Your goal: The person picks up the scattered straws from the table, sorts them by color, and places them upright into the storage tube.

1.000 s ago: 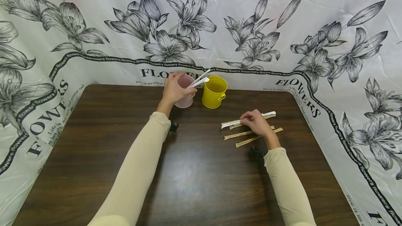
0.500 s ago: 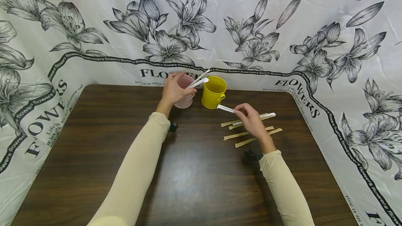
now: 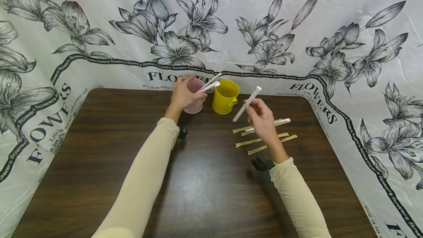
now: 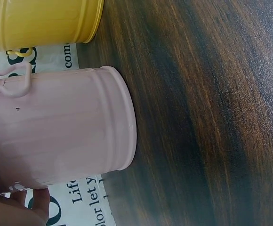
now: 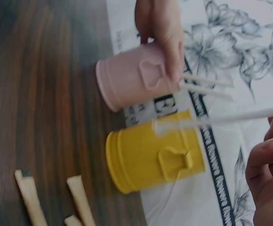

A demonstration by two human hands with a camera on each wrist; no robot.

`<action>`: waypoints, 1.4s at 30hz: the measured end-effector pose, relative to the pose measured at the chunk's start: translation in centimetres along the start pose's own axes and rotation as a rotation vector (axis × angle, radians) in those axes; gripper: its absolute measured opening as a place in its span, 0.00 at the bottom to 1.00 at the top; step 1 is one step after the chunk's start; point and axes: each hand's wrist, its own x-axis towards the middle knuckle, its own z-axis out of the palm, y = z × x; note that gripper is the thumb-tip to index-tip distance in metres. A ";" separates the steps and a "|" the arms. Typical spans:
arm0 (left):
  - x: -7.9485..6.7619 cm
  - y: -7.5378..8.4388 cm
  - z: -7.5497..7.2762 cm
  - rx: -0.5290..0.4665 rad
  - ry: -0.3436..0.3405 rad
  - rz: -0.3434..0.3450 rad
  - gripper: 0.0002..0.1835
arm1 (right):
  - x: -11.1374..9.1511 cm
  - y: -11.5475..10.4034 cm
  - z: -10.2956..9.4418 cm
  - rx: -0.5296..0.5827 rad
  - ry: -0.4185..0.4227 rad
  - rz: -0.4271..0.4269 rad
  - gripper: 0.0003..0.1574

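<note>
My left hand [image 3: 183, 94] grips the rim of a small pink bucket [image 3: 194, 106] at the back of the table; in the left wrist view the pink bucket [image 4: 61, 127] stands upright. Two white paper-wrapped straws [image 3: 209, 87] lean out of it to the right. Between thumb and fingers, my right hand [image 3: 262, 120] pinches another white wrapped straw [image 3: 244, 106], tilted and raised above the table, right of a yellow bucket [image 3: 224, 100]. The right wrist view has this straw [image 5: 221, 117] in front of the yellow bucket [image 5: 150, 155].
Several brown-wrapped straws [image 3: 248, 143] and a white wrapped straw [image 3: 282, 121] lie on the dark wooden table [image 3: 198, 179] by my right hand. A flower-printed cloth [image 3: 264, 47] rises behind the table and along its sides.
My right hand has picked up a white straw from the pile, moved up and left, and turned the straw from nearly flat to steeply tilted. My left hand stays on the pink bucket.
</note>
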 end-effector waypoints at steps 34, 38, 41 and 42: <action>-0.1 0.2 0.2 0.001 0.008 0.009 0.50 | 6.6 -1.5 10.6 -0.084 0.165 -0.007 0.17; -0.1 0.4 0.0 -0.004 0.007 0.010 0.50 | 6.7 -1.3 10.9 -0.083 0.159 -0.009 0.18; -0.1 0.3 0.0 -0.004 0.009 0.005 0.50 | 6.8 -1.4 11.0 -0.089 0.155 -0.009 0.18; -0.1 0.3 -0.1 0.001 0.010 0.002 0.50 | 6.8 -1.4 11.0 -0.089 0.152 -0.008 0.18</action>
